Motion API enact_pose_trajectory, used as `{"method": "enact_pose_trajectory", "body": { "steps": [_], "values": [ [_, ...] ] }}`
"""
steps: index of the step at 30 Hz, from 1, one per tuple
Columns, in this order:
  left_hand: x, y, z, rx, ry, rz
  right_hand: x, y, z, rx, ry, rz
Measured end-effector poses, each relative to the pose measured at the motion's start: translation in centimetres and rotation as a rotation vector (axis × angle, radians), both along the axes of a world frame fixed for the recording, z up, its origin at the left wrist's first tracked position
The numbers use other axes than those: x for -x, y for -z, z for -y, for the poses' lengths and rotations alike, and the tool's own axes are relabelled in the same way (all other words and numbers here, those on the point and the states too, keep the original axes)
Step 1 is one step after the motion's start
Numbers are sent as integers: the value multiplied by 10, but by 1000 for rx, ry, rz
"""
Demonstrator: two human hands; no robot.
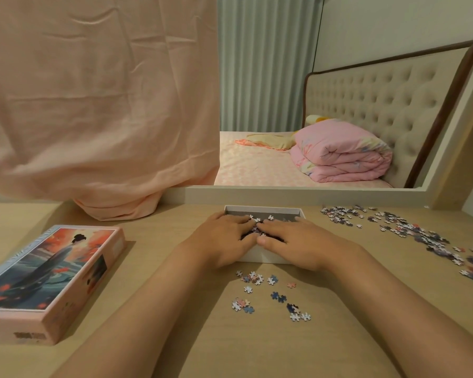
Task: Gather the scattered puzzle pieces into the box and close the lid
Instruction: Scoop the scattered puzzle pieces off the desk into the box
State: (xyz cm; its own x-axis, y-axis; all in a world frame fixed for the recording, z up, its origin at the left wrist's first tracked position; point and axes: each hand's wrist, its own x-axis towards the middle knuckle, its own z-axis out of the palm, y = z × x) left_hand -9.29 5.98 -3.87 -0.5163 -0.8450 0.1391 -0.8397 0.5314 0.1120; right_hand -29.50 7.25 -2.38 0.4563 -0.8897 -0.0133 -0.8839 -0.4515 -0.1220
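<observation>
The open white box (pixel 262 210) sits on the far middle of the desk (pixel 298 350), just in front of a pale ledge, and from my feed I can see loose pieces (pixel 270 217) already lying inside it. Both hands are over the box, palms down. The left hand (pixel 224 241) covers its left part and the right hand (pixel 298 244) its right part, with the fingertips almost meeting over the heap. The fingers of each hand lie nearly straight and rest flat on the pieces. I see nothing pinched or curled around, though what is under the palms is hidden from me. A small scatter of pieces (pixel 257 278) lies on the desk just on the near side of the box, between the forearms. A much larger spread of pieces (pixel 421 236) runs along the right side of the desk, well apart from the box. The lid (pixel 47 276), printed with a figure in a long robe, lies picture-side up at the left, apart from the box. Behind it a peach cloth (pixel 93 105) hangs down onto the desk. Farther back I see a bed with a folded pink quilt (pixel 342 154), a tufted headboard (pixel 380 99) and a pale green curtain (pixel 265 64).
</observation>
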Motion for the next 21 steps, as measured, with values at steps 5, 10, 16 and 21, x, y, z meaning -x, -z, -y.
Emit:
{"method": "enact_pose_trajectory", "body": {
  "steps": [5, 10, 16, 21],
  "values": [
    [3, 0, -2, 34, -22, -23, 0, -3, -2, 16, 50, -18],
    [5, -3, -13, 66, -45, -164, -2, -21, -12, 128, 0, 163],
    [-3, -18, -43, 336, 28, -372, -7, -39, -43, 90, -42, 301],
    [-9, 0, -71, 119, 65, -218, -4, -27, -68, -103, -8, 119]
  ]
}}
